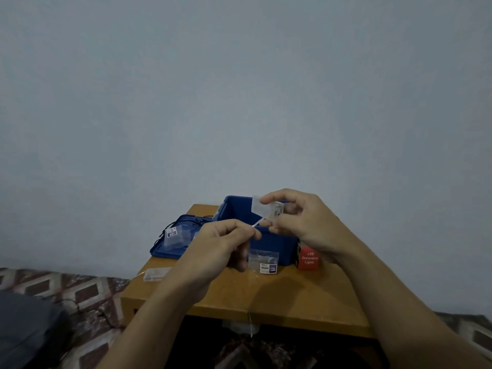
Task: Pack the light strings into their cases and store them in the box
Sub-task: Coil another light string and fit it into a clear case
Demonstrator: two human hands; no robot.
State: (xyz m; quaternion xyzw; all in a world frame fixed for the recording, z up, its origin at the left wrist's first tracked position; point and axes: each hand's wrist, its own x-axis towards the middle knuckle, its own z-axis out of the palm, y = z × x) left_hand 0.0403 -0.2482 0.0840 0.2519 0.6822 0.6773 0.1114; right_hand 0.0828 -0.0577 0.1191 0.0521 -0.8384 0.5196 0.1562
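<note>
1. The counter (292,296), low and wooden, carries everything; we work above its far half.
2. The blue box (274,243) stands open at the far edge. Its lid (165,251) lies flat toward the far-left corner, with dark wire and a lid case (174,234) on it.
3. A red carton (308,259) stands just beside the box's right side.
4. Our right grip (300,222) is closed on a held case (266,209), small and clear, pinched between thumb and fingers in the air over the box.
5. Our left grip (221,243) pinches a thin, pale light string (257,222) that runs up to that case.
6. 2 more clear cases lie on the counter: a front case (263,261) before the box and an edge case (155,274) at the left edge.
7. We judge the string nearly weightless, limp and quick to tangle or kink, so we would pinch it close to the case mouth and feed short loops. The case looks light, slick and thin-walled; we would hold it by its edges, without squeezing.
</note>
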